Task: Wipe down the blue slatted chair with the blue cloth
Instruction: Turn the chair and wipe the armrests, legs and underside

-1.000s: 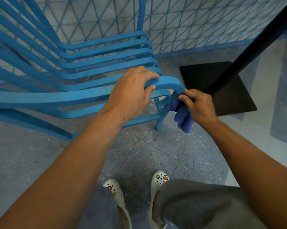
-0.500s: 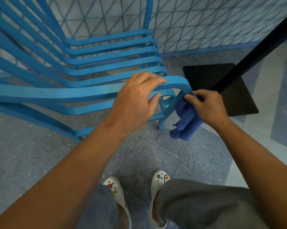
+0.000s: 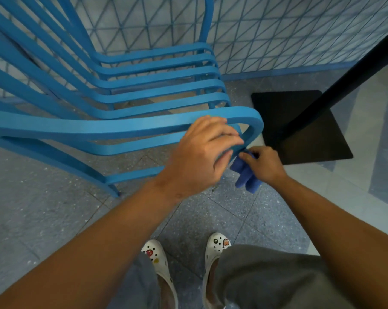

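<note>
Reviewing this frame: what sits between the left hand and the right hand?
In the head view, the downward curve of the blue chair's armrest and the top of the blue cloth lie between left hand and right hand.

speckled grey tile floor (image 3: 43, 219) with what stood on it

the chair (image 3: 126, 128) stood on the floor by its legs; to its right a black square base (image 3: 278, 108) lay flat with a dark pole (image 3: 345, 74) rising; two white clogs (image 3: 159, 262) were planted near the bottom edge.

We read one marking only: a lowercase "m" on a round dark charm (image 3: 215, 241) fixed to the right white clog (image 3: 215, 253), well below the fingers. The remaining charms carry pictures, not text.
</note>
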Tool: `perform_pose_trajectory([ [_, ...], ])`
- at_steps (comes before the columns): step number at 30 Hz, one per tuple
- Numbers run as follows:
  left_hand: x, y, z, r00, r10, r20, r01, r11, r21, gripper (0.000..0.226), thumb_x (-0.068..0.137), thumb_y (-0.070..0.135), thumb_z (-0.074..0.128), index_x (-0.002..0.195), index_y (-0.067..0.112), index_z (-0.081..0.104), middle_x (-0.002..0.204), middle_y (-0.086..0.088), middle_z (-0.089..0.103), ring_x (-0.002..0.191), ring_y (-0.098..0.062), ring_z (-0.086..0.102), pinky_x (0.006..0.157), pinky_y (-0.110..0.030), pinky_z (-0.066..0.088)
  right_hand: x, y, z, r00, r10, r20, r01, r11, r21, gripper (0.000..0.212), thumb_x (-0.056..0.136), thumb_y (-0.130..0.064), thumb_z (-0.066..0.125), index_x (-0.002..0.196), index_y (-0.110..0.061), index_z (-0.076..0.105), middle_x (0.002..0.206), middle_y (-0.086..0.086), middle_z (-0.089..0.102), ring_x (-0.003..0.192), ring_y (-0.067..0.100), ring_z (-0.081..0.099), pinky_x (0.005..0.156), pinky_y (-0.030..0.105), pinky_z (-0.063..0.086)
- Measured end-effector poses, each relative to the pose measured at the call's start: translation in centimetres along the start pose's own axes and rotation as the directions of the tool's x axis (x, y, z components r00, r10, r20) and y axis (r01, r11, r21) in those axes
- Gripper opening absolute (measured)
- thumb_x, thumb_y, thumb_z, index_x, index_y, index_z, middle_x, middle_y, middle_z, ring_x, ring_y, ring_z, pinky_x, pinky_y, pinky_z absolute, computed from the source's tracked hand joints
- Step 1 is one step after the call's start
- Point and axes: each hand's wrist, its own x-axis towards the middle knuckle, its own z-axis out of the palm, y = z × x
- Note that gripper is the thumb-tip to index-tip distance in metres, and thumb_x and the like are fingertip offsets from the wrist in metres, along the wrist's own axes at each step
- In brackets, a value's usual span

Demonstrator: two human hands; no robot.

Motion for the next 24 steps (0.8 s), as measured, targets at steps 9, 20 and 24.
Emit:
perform_pose_trajectory([
  [9, -2.2, -2.9, 2.1, 0.701, -0.359, 0.616, 0.377, 0.92, 0.107, 0.039, 0.094, 0.031, 0.063, 0.132, 0.022, 0.06, 0.128, 0.0, 0.06, 0.115, -0.022, 0.058, 0.098, -0.041, 0.048, -1.4, -2.1, 1.4, 0.854, 0.371, 0.364, -0.514, 0.707, 0.485, 0.021, 0.098, -0.022, 0.06, 0.107, -0.007, 0.072, 0.1, 0.012, 0.073, 0.091, 0.023, 0.066, 0.079, 0.04, 0.054],
  [20, -3.0, -6.1, 7.6, 0.748, -0.363, 0.556, 0.559, 0.796, -0.233, 0.052, 0.087, 0.03, 0.075, 0.136, 0.022, 0.06, 0.123, -0.001, 0.069, 0.108, -0.016, 0.064, 0.091, -0.032, 0.05, -2.8, -6.8, -0.5, 0.775, 0.248, 0.582, -0.63, 0.224, 0.743, 0.02, 0.101, -0.009, 0.052, 0.116, 0.0, 0.063, 0.109, 0.019, 0.073, 0.093, 0.025, 0.074, 0.07, 0.033, 0.064],
  [24, -3.1, -6.5, 9.0, 0.725, -0.411, 0.553, 0.6, 0.771, -0.213, 0.025, 0.092, 0.029, 0.071, 0.114, 0.017, 0.072, 0.1, -0.003, 0.073, 0.088, -0.019, 0.065, 0.075, -0.034, 0.05, -2.5, -6.0, -2.7, 0.767, 0.27, 0.582, -0.598, 0.63, 0.496, 0.023, 0.101, -0.021, 0.058, 0.118, -0.01, 0.067, 0.112, 0.013, 0.073, 0.095, 0.021, 0.071, 0.079, 0.035, 0.063],
])
